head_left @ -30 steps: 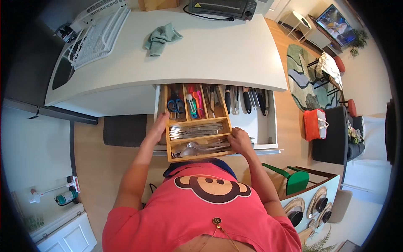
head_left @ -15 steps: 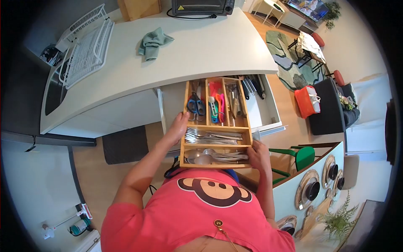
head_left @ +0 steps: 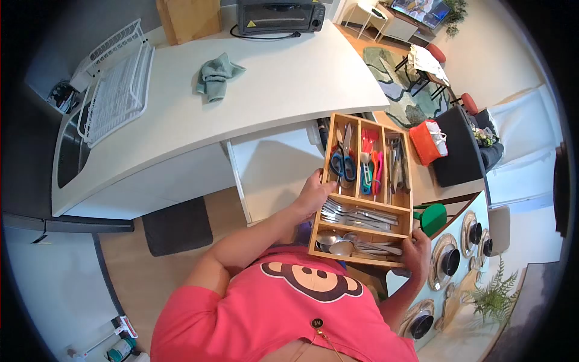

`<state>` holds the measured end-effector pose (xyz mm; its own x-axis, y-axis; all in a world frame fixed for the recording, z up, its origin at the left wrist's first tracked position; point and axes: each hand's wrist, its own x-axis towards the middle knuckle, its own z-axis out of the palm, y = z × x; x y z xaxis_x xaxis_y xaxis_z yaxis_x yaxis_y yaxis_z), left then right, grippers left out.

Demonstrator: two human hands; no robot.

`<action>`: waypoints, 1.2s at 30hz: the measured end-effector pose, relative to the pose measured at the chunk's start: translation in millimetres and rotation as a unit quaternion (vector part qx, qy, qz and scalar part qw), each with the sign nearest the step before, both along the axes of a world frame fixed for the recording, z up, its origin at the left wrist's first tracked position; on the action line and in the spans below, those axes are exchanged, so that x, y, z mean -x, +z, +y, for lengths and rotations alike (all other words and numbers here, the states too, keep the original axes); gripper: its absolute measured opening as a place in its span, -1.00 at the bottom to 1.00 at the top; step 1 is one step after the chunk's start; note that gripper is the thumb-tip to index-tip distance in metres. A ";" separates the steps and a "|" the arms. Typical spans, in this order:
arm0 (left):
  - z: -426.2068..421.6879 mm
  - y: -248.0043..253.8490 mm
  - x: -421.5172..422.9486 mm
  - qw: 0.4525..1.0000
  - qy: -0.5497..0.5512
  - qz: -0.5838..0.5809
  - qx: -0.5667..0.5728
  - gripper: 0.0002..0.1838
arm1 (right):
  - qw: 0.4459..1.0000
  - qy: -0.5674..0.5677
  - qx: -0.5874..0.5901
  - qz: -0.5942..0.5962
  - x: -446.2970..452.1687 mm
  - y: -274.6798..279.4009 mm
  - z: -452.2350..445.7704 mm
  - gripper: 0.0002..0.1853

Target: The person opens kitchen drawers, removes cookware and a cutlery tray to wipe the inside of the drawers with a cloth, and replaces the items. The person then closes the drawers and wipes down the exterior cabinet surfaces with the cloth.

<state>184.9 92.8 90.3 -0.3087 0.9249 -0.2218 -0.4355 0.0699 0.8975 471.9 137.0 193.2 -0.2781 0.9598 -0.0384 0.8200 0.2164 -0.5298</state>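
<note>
Both hands carry a wooden cutlery tray (head_left: 362,201) in front of my body, tilted a little. My left hand (head_left: 315,192) grips its left side, and my right hand (head_left: 416,250) grips the right side near the front corner. Forks (head_left: 360,216) fill one cross compartment; spoons (head_left: 344,247) lie in the nearest one. The far compartments hold scissors (head_left: 342,164), colourful plastic utensils (head_left: 373,169) and knives (head_left: 396,166). Under and left of the tray, the white drawer (head_left: 274,166) stands pulled out, its right part hidden by the tray.
On the white counter (head_left: 271,84) lie a green cloth (head_left: 218,77), a dish rack (head_left: 120,90) and a toaster oven (head_left: 278,17). To the right stand a green chair (head_left: 432,218) and a table set with bowls (head_left: 450,262). A dark mat (head_left: 177,226) covers some floor.
The tray has moved right with both hands, out from over the drawer's left part, and has turned slightly. More of the drawer's bare bottom shows. The view has shifted a little.
</note>
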 end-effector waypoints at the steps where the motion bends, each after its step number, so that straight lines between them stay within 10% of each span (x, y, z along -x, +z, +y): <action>1: 2.9 12.9 1.8 1.000 0.010 0.005 -0.009 -0.54 | 1.000 -0.012 -0.002 0.022 -0.7 1.9 7.4 -0.78; 19: 17.3 18.4 318.9 0.906 0.406 0.114 0.025 -0.75 | 0.912 0.182 0.184 0.317 180.2 -23.2 138.5 -0.80; 24: 0.4 7.8 348.1 0.896 0.428 0.092 0.079 -0.72 | 0.889 0.352 0.182 0.228 237.5 -81.7 117.5 -0.77; 27: -7.3 5.2 362.8 0.891 0.413 0.146 0.120 -0.65 | 0.792 0.599 -0.022 -0.116 223.8 -158.6 107.8 -0.43; 34: -29.8 -11.5 406.1 0.842 0.278 0.367 0.282 -0.40 | 0.802 0.579 -0.138 -0.049 273.8 -228.6 121.2 -0.41; 36: -32.9 -13.3 399.6 0.740 0.347 0.478 0.323 -0.38 | 0.860 0.486 -0.153 -0.023 319.4 -241.8 126.3 -0.45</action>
